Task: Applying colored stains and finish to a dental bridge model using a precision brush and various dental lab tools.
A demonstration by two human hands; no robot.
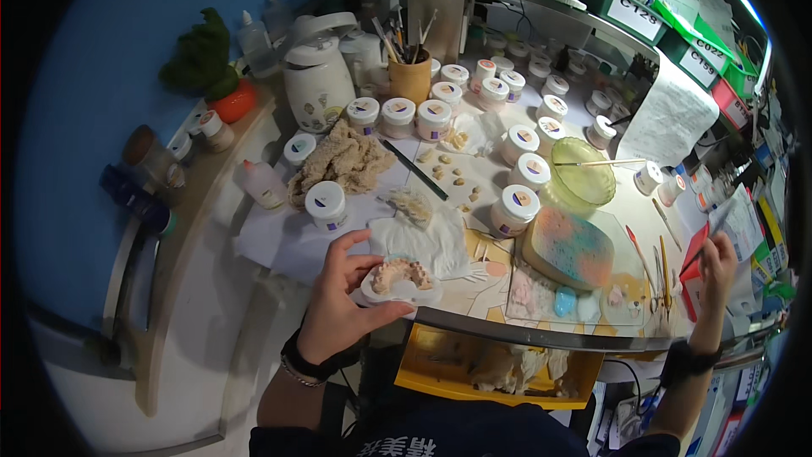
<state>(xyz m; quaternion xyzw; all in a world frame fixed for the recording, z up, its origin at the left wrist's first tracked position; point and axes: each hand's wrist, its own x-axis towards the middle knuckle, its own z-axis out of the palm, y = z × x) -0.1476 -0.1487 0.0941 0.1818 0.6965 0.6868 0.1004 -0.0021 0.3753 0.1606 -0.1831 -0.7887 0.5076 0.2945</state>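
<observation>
Left of the sponge (568,247), the dental model (397,292) lies crosswise, held between thumb and fingers of the left hand (337,311), while the right hand (719,264), well right of the sponge, pinches a thin tool (694,261).

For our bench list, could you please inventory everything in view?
Dental model: one, pinkish and white, front centre
Lidded jars: over twenty, white lids, centre and back
Small pieces: several, yellowish, centre
Towel: one, brown, centre left
Tissues: at least two, white, centre
Dish: one, greenish, centre right
Sponge: one, multicoloured, front right
Slab: one, clear, front right
Tools: several, mixed colours, right
Brush pot: one, tan, back
Kettle-like container: one, white, back left
Plant: one, green, far left
Bins: several, green and red, upper right
Papers: several, white, right
Drawer: one, yellow, bottom centre
Smaller items: many, mixed colours, throughout
Left hand: one, holding the dental model
Right hand: one, bare, far right
</observation>
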